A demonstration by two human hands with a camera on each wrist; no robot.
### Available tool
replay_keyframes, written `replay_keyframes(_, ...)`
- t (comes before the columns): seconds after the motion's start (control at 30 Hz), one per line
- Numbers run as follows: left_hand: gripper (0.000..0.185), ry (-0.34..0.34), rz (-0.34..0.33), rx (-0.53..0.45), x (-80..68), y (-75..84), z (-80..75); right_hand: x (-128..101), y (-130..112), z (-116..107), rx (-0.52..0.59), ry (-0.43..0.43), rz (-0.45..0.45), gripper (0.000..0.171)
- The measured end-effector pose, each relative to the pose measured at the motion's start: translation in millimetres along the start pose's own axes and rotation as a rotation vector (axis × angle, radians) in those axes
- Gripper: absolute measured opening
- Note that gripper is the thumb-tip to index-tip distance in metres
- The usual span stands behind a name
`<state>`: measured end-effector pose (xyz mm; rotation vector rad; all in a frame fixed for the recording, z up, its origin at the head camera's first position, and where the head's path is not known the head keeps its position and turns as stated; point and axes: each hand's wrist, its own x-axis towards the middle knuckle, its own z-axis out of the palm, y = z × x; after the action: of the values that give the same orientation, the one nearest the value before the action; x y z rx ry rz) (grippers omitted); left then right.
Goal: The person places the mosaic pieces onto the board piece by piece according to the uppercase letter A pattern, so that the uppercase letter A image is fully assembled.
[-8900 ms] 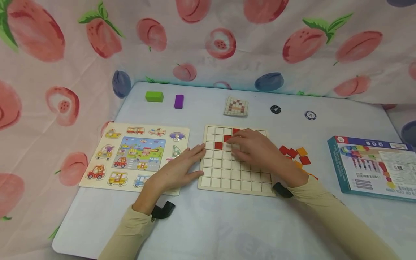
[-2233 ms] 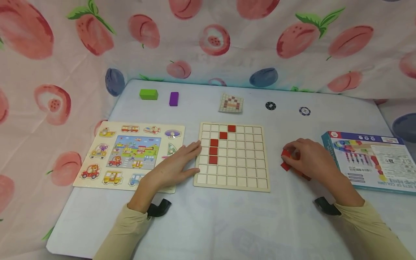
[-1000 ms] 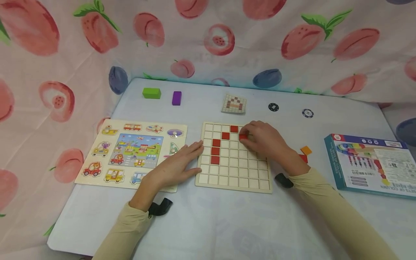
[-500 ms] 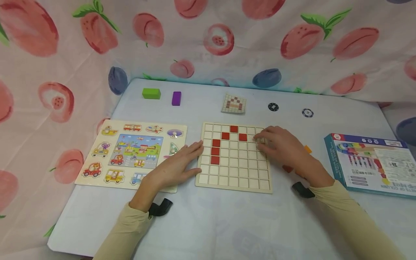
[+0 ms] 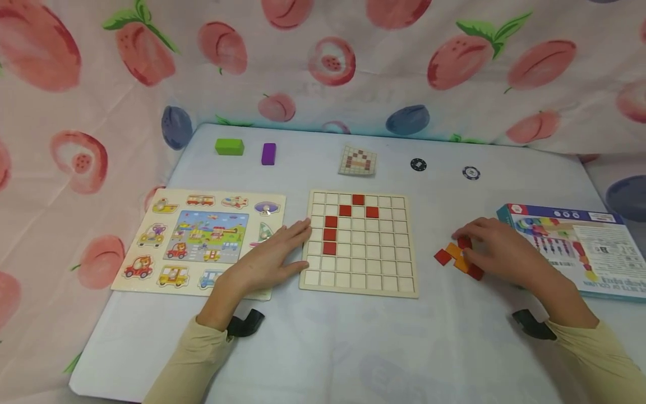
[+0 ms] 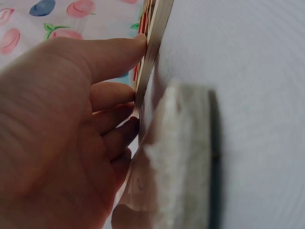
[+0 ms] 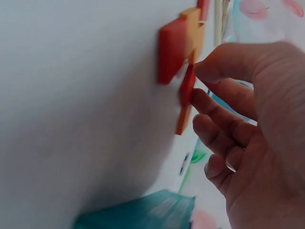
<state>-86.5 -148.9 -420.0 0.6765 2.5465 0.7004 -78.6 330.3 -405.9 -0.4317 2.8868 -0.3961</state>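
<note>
In the head view, 1 red tile point(image 5: 464, 242) lay beside orange tiles point(image 5: 460, 262), right of the grid board point(image 5: 375, 270); probably light, stiff and smooth, it seemed best taken by 2 opposite edges. The right grip point(image 5: 497, 249) hung over it, fingers bent. In the left wrist view, the left grip point(image 6: 66, 129) held nothing, its thumb against the grid board's edge. In the right wrist view, thumb and fingers, slightly apart, touched the red tile; whether they pinched it, I couldn't tell.

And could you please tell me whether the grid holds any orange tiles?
No, the grid holds six tiles, all of them red.
</note>
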Motion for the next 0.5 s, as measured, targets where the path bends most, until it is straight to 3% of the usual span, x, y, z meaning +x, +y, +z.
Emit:
replay_keyframes(0.2,0.078,0.006,-0.006,-0.01,-0.9,-0.3,-0.3,-9.0,7.4,1.8,-0.011,0.038,0.021,0.036)
replay_keyframes(0.4,0.079,0.007,0.004,-0.008,-1.3,-0.6,0.0,-8.1,8.4,0.7,-0.015,0.037,0.102,0.048)
replay_keyframes(0.5,0.079,0.007,0.01,-0.009,-1.5,-0.2,-0.3,-5.1,4.6,1.6,-0.005,0.073,0.112,0.045)
